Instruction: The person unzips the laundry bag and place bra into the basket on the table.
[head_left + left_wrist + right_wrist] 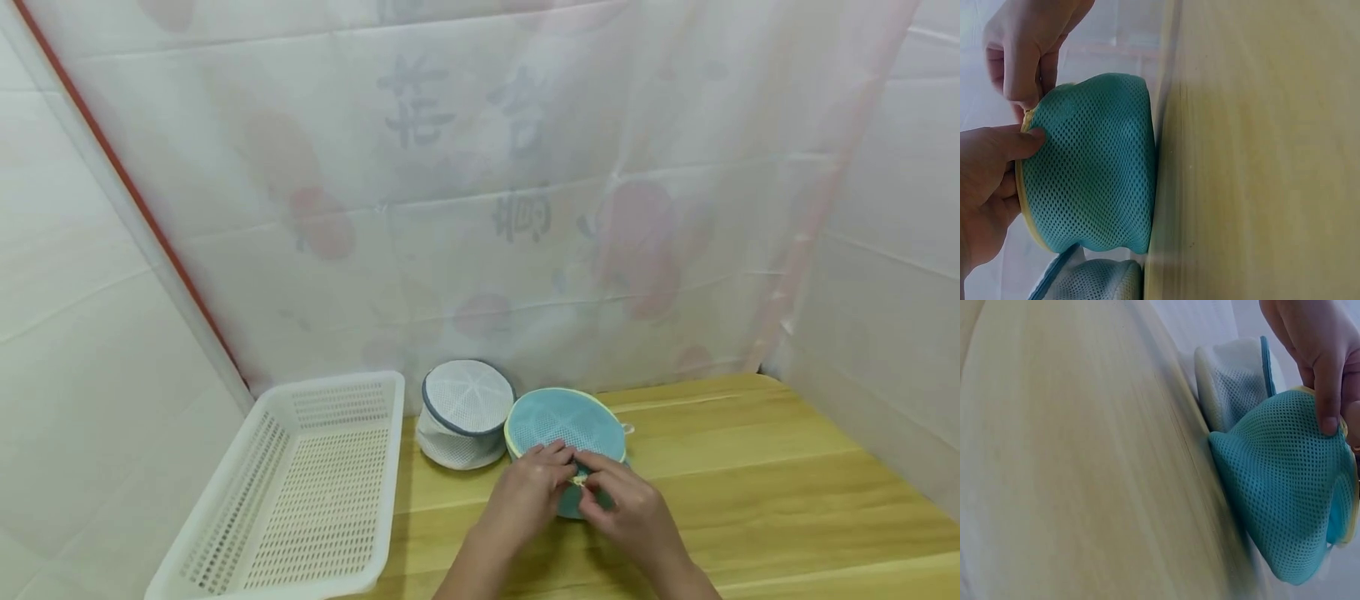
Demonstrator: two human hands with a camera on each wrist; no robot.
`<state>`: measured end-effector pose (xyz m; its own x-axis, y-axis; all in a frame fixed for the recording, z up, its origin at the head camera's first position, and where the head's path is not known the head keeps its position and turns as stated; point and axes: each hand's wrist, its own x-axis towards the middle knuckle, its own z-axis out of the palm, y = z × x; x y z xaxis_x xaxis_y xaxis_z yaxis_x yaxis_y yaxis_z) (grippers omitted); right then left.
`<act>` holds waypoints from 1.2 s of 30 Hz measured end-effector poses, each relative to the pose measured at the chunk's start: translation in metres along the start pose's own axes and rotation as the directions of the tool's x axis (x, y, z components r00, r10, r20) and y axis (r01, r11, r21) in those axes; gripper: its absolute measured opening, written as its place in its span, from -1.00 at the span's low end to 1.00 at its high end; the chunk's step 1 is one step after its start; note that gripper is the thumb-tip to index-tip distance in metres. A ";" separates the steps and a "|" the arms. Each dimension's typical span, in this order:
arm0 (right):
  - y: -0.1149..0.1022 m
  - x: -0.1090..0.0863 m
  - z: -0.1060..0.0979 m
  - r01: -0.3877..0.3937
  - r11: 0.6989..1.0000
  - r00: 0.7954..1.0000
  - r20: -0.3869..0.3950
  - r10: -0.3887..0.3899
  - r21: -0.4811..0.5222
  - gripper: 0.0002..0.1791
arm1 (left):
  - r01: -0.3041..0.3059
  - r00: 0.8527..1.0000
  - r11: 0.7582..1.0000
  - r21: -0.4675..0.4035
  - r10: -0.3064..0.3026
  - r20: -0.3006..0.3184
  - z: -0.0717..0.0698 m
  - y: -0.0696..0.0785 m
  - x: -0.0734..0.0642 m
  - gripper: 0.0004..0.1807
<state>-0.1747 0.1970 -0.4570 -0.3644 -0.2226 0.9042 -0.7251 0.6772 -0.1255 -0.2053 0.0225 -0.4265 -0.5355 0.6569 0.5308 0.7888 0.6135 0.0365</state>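
Note:
A teal mesh laundry bag [566, 417] with a yellow zipped rim stands on the table, its round lid facing up. At its near edge my left hand [528, 493] grips the rim, with the thumb [1032, 142] pressed against the mesh side. Close beside it, my right hand [626, 504] pinches the yellow zip [577, 481] at the front; its fingertips partly hide the zip's pull. In the right wrist view the bag's side [1279, 462] is pushed out of round, and the right hand is mostly out of frame.
A white mesh bag [468, 396] with a dark blue rim stands just left of the teal one. Farther left is a white slotted plastic basket [396, 467]. A printed sheet [480, 250] hangs behind the wooden table [787, 492].

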 end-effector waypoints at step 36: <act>0.015 0.001 -0.003 -0.001 0.999 0.999 -0.046 -0.002 -0.051 -0.75 | 0.047 0.997 0.998 -0.052 -0.044 0.062 -0.013 -0.013 -0.001 -0.68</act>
<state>-0.1843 0.2090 -0.4571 -0.3359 -0.1911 0.9223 -0.6942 0.7121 -0.1053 -0.2112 0.0084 -0.4163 -0.5871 0.6552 0.4754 0.7775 0.6200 0.1056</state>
